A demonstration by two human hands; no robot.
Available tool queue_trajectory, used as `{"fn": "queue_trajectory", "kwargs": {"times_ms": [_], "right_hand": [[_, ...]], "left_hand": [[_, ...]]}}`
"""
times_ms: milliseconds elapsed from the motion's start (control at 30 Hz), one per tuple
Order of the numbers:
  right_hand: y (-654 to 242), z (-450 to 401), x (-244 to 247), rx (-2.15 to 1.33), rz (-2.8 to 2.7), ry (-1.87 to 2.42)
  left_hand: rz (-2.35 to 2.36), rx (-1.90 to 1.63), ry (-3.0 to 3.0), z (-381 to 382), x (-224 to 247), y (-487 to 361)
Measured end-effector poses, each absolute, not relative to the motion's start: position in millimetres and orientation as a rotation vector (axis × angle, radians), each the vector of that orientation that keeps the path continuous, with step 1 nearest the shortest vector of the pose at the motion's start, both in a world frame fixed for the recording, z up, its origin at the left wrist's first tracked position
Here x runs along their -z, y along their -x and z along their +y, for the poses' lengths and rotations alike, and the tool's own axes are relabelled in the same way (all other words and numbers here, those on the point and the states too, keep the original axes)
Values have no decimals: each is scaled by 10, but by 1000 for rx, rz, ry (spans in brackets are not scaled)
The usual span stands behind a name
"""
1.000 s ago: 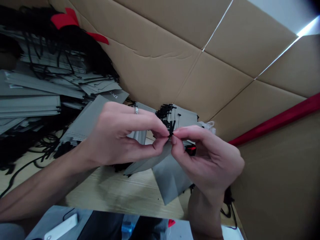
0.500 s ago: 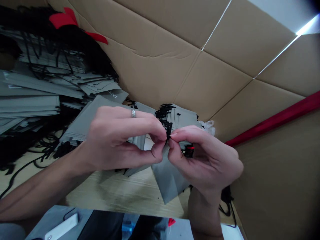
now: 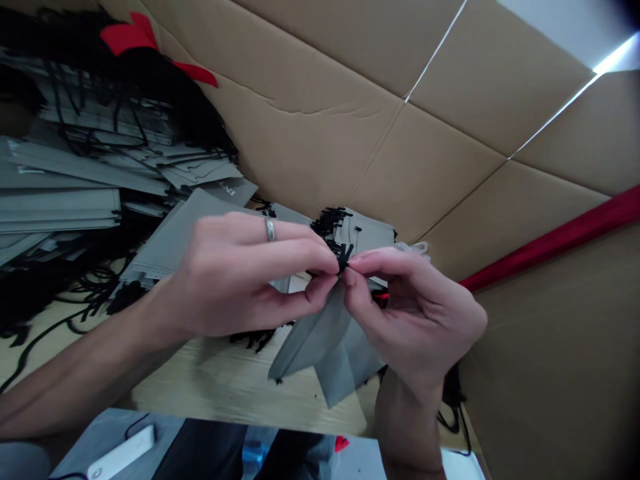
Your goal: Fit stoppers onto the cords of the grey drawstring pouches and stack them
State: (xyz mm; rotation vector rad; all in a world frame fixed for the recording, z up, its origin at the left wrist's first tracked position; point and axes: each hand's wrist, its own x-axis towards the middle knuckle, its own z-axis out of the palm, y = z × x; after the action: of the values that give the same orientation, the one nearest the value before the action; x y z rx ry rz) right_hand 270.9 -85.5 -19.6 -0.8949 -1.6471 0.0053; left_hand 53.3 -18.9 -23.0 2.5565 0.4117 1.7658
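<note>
Bag (image 3: 306, 341) has swung nearer, its cord (image 3: 345, 255) pinched by left hand (image 3: 240, 277) and right hand (image 3: 415, 300) (cord work apparently ongoing).

From centre, the left hand (image 3: 245, 275) at nine o'clock and right hand (image 3: 415, 307) at four pinch black cord (image 3: 345, 256); a grey paper bag (image 3: 307, 343) hangs toward six. Stacked grey bags (image 3: 195, 172) lie at ten, cardboard (image 3: 320, 133) at twelve.

Creased brown cardboard (image 3: 310, 87) stood behind the pale wooden table (image 3: 230, 393); 2 narrow, bright slits (image 3: 435, 51) crossed its upper right, and a dark red band (image 3: 550, 242) sloped along the right side.
</note>
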Motion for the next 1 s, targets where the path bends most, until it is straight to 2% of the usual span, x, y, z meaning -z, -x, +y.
{"fn": "queue_trajectory", "kwargs": {"times_ms": [300,467,600,733,833,900,1000], "right_hand": [[-2647,-836,232,139,-1679,877],[-2638,-799,228,40,-1646,798],[-2650,-717,250,142,-1599,655],[-2647,-674,266,274,-1568,707],[-2678,-717,231,356,-1577,737],[-2738,-767,189,294,-1588,749],[-2862,-815,132,-26,-1620,759]], "left_hand": [[477,-1886,-2690,-232,274,-536],[476,-1768,-2400,-185,223,-562],[278,-1758,-2160,-115,256,-620],[330,-1385,-1946,-112,203,-644],[416,-1091,-2054,-149,131,-604],[487,-1104,-2230,-179,95,-559],[514,-1230,-2453,-224,67,-492]]}}
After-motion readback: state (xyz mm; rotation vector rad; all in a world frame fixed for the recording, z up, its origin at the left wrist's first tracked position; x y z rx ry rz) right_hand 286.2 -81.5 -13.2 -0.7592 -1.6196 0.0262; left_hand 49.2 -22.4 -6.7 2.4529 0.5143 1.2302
